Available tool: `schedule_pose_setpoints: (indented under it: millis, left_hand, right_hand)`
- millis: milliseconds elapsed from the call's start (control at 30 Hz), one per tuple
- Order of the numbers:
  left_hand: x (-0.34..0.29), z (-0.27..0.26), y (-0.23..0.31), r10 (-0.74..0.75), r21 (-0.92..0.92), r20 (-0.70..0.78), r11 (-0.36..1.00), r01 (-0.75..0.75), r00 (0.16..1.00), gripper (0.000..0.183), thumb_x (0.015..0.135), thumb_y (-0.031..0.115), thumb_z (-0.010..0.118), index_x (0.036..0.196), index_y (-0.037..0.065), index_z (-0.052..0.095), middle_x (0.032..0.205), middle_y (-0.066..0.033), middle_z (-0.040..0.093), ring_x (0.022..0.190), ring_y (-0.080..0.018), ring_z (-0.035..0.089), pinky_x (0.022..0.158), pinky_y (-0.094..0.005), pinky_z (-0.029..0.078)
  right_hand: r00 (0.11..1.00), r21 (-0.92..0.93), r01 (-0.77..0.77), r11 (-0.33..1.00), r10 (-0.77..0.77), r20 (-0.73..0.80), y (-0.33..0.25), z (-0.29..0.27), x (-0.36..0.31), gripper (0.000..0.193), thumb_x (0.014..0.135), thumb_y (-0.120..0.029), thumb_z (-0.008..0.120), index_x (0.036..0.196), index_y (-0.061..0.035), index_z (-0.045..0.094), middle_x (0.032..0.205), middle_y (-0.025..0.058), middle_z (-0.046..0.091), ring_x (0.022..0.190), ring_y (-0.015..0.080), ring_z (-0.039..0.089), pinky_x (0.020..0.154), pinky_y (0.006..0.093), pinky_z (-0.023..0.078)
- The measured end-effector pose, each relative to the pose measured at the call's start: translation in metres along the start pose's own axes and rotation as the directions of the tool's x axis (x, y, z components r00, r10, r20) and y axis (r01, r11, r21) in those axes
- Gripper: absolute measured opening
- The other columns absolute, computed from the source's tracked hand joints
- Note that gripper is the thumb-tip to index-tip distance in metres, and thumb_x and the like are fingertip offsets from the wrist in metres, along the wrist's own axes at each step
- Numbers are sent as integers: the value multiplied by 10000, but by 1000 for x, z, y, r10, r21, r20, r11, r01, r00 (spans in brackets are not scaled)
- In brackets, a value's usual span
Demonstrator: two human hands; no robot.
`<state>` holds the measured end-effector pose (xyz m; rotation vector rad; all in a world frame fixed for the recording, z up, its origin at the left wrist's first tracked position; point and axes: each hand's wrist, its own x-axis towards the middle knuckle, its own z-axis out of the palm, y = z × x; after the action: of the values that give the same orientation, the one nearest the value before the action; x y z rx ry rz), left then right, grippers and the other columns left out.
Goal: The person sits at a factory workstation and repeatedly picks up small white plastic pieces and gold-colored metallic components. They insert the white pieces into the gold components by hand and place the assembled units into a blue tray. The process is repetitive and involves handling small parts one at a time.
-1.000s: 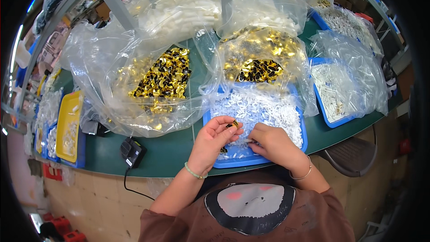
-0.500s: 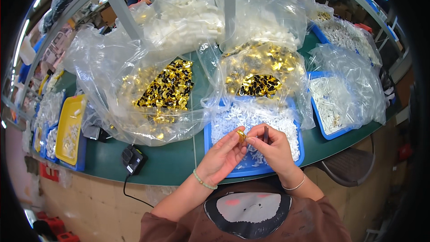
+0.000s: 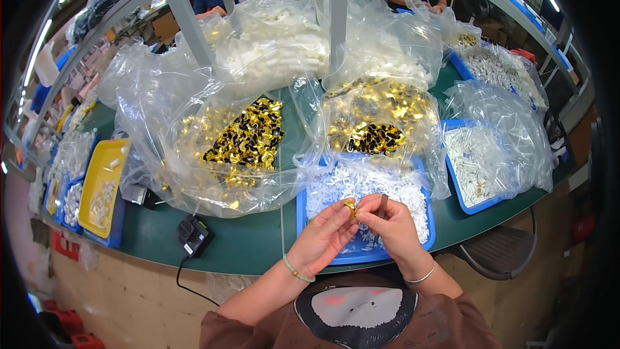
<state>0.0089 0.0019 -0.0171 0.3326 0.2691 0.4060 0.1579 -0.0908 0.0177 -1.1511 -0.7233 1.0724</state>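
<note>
Both my hands meet above a blue tray (image 3: 301, 223) of small white plastic pieces (image 3: 342, 181). Thumb and fingers of my left hand (image 3: 323, 232) pinch a small shiny gold piece (image 3: 351, 209). My right hand (image 3: 394, 226) is closed, its thumb and forefinger tips against the gold piece's right side. A dark, slim stick-like tool (image 3: 383, 204) sticks up from between the right fingers; its exact kind cannot be made out. Whether the right fingertips also hold a tiny part is hidden.
Clear bags of gold-and-black pieces (image 3: 248, 132) (image 3: 374, 137) lie beyond the tray, with bags of white parts (image 3: 278, 45) behind. A blue tray of white sticks (image 3: 462, 201) stands right, a yellow tray (image 3: 97, 184) left. A black device (image 3: 195, 236) sits near the edge. Metal posts (image 3: 338, 19) rise behind.
The whole view has shifted slightly, so the table and bags sit lower in the picture. My hands stay together at the gold piece, with only slight finger movement.
</note>
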Motion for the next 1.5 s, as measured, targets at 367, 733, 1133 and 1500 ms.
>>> schedule_pose_setpoints:
  millis: [367,733,1133,1500]
  left_hand:
    - [0,-1,1,-10,137,-44,990,16,999,248,1011,177,575,1236,72,588,1092,-26,650,953,-95,640,851,-232,555]
    - [-3,4,0,14,206,-101,978,7,995,215,1000,153,593,1194,62,612,1050,-21,664,930,-102,646,856,-242,552]
    - [-3,-1,5,-9,69,-71,998,14,997,225,1001,156,591,1190,35,610,1028,-29,670,918,-110,652,836,-239,556]
    - [-2,14,116,382,152,-128,919,-363,915,448,999,171,575,1314,-125,459,1350,-245,537,1179,-271,606,1000,-338,534]
  right_hand:
    - [989,-14,-132,991,133,72,-4,-10,2,95,891,-97,714,937,-17,691,934,18,650,744,63,550,643,205,433]
    - [999,-100,-13,995,15,29,0,-8,2,77,873,-70,727,908,-10,693,890,16,661,746,59,566,655,207,448]
    - [996,-155,-84,984,81,-30,-3,-12,2,87,923,-86,681,940,-3,701,874,3,649,753,45,547,682,210,447]
    - [935,-557,297,775,-355,5,-18,-9,-5,82,920,-71,668,943,-2,707,885,49,636,720,91,541,647,228,433]
